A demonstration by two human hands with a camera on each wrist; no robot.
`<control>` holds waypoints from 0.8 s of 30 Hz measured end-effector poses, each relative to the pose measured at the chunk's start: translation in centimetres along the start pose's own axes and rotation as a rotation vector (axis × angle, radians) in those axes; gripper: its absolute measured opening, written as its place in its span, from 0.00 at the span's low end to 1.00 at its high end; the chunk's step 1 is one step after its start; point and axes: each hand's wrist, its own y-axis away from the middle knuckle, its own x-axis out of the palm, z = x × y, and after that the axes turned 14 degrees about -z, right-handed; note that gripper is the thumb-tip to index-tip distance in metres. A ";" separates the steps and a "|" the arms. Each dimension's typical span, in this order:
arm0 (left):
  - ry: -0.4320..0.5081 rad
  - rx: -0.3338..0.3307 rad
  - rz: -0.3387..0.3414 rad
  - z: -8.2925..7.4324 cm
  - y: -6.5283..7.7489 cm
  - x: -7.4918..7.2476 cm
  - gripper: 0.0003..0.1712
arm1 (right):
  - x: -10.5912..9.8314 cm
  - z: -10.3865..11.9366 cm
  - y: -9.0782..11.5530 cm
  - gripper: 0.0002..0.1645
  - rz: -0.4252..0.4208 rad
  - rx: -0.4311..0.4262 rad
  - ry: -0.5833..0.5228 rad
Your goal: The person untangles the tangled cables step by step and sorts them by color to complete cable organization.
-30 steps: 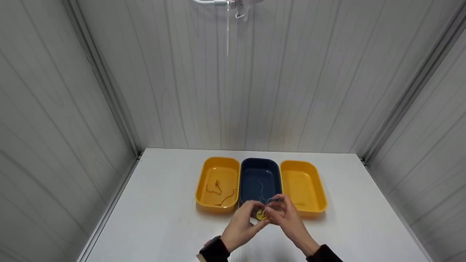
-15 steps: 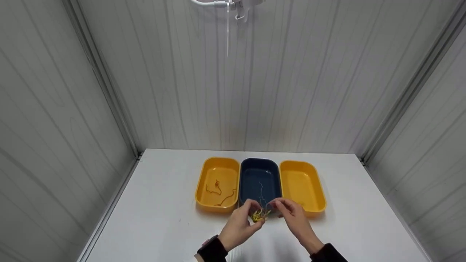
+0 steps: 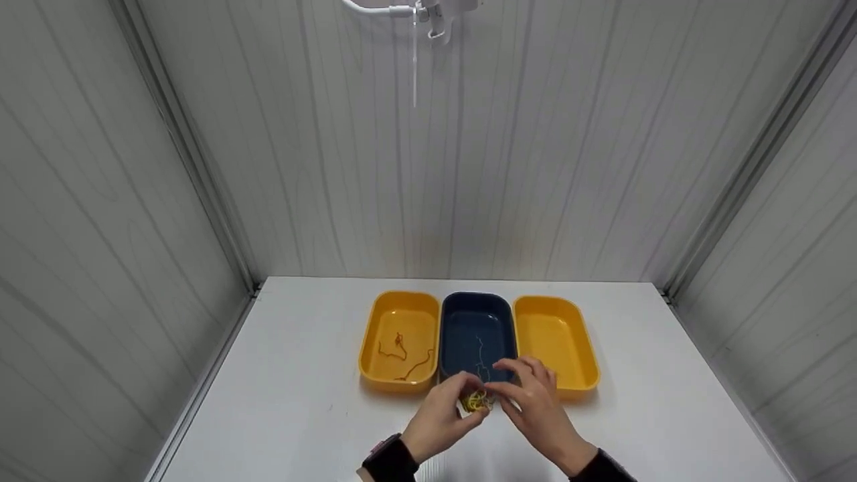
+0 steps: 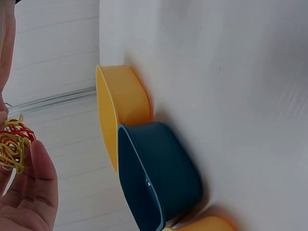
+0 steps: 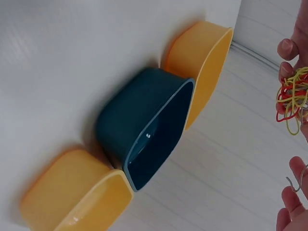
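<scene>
My left hand (image 3: 438,415) holds a tangled bundle of thin yellow and red wires (image 3: 477,402) in front of the navy tray (image 3: 477,321). The thumb and fingers curl round the bundle (image 4: 14,144) in the left wrist view. My right hand (image 3: 539,408) is just right of it, its fingers apart and one fingertip near the bundle. A curled grey wire (image 5: 297,185) shows by the right fingertips in the right wrist view. Pale strands (image 3: 481,355) lie in the navy tray.
A yellow tray (image 3: 400,301) on the left holds orange-brown strands (image 3: 420,363). Another yellow tray (image 3: 552,314) stands on the right, its near part covered by my right hand. The three trays stand side by side on a white table (image 3: 301,381). A grey panelled wall (image 3: 428,167) rises behind.
My right fingers drew a pale strand out to the right, then came back close to the bundle and spread apart. The left hand stayed about in place with the wire bundle.
</scene>
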 end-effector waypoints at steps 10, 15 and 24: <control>0.018 -0.066 0.020 0.1 0.0 -0.1 0.14 | -0.4 0.1 -0.3 0.18 0.124 -0.219 0.186; 0.022 -0.067 0.030 0.0 -0.1 0.0 0.14 | -0.4 -0.1 0.0 0.18 0.160 -0.213 0.126; -0.022 -0.039 0.036 0.2 -0.2 -0.1 0.15 | -0.3 -0.4 0.0 0.13 0.187 -0.171 0.054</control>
